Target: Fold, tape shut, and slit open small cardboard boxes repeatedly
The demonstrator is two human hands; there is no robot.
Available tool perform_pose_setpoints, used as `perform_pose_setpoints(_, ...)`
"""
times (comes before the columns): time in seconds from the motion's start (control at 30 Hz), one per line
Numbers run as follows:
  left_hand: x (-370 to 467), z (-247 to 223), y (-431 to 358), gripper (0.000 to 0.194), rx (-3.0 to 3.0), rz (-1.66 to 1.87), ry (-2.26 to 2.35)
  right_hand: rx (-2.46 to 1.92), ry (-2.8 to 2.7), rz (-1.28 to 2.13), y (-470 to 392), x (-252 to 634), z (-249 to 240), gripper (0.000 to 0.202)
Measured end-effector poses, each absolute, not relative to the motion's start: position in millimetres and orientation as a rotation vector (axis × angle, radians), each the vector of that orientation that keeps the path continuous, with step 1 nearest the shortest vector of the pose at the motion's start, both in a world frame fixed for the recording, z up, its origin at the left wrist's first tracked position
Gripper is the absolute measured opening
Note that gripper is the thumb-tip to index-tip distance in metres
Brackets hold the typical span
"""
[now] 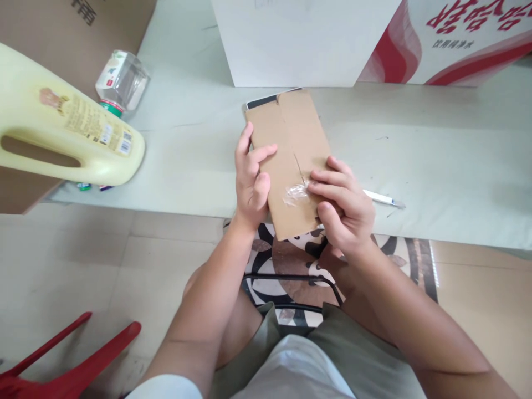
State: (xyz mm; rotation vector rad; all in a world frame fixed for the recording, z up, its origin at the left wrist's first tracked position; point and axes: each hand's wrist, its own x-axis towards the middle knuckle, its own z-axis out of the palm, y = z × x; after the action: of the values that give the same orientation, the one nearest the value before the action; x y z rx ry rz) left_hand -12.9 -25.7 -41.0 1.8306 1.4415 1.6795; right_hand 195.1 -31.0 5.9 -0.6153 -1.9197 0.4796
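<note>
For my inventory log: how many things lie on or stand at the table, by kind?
Flat cardboard packet, held in both hands: 1
Yellow plastic jug: 1
Clear bottle: 1
Pen: 1
White and red carton: 1
Total: 5

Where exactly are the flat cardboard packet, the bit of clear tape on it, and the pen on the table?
cardboard packet (297,130): head view, bare upper face.
clear tape (296,193): head view, crinkled middle of the strip.
pen (380,198): head view, middle of its white barrel.
</note>
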Motion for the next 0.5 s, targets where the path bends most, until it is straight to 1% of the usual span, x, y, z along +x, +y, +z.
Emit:
perform_pose_setpoints(0.1, -12, -43, -26, 0.056, 1.816, 1.765, 1.376, -0.584, -1.882, 0.492, -26, 201, 0, 0.034)
perform_pose_setpoints(0.2, -9, -42, -26, 0.054, 1.822, 1.802, 1.351, -0.664, -1.705, 0.371, -15, 220, -7, 0.041)
perform_pose_setpoints(0.27, -6, -37, -29, 0.061, 1.78, 1.725, 1.462, -0.901, -1.677, 0.251, -7, 239, -12, 0.043)
perform_pose_setpoints(0.33, -2, -31, -33, 0.067, 1.707, 1.646, 1.585, -1.226, -1.783, 0.196, -2, 256, -16, 0.043)
perform_pose_setpoints(0.4, 0, -26, -36, 0.064, 1.663, 1.619, 1.607, -1.496, -1.928, 0.217, 0, 267, -23, 0.041)
perform_pose_setpoints(0.5, 1, -23, -37, 0.055, 1.683, 1.683, 1.497, -1.676, -2.08, 0.27, -2, 276, -36, 0.041)
